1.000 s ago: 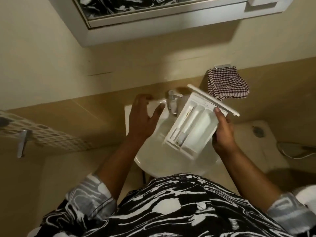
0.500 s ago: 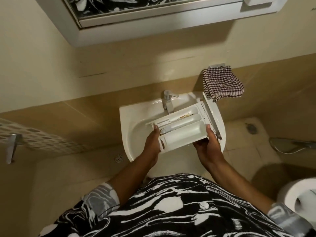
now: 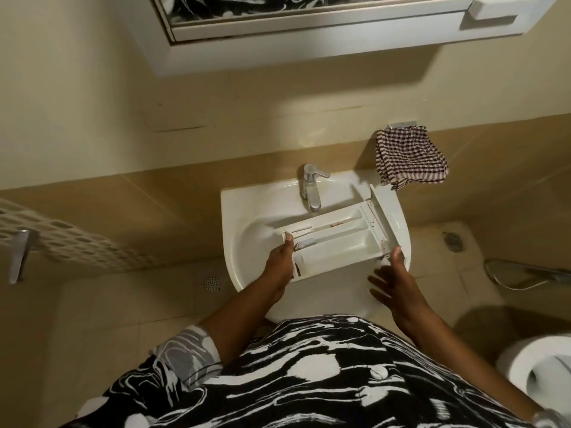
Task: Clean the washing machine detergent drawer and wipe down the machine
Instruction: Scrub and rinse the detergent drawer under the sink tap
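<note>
**Detergent drawer resting across the washbasin**

The white detergent drawer (image 3: 332, 239) lies across the bowl of the white sink (image 3: 247, 208), its long side running from lower left to upper right and its front panel toward the sink's right rim. Its compartments face up: a wide trough nearest the person, narrower channels behind it, with brownish residue in the far channel. No brand, label or lettering can be read on the drawer or on anything else in view – the moulded marks at its left end are too small to make out.

The left hand (image 3: 278, 267) grips the drawer's left end, thumb on top of the edge and the other fingers curled under, out of sight. The right hand (image 3: 394, 284) is at the drawer's right corner: the fingers are spread and loose, only the thumb tip appears to touch the corner by the front panel, and the rest hang apart from it.

A chrome tap (image 3: 310, 188) stands at the back of the sink, just behind the drawer. A dark-and-white checked cloth (image 3: 409, 159) hangs from a wall fitting beside the sink's upper right corner. A mirrored cabinet (image 3: 309, 35) sits above – a patterned black-and-white garment shows in it. Part of a toilet (image 3: 537, 366) appears at lower right, and a floor drain (image 3: 211, 283) at the sink's left.
</note>
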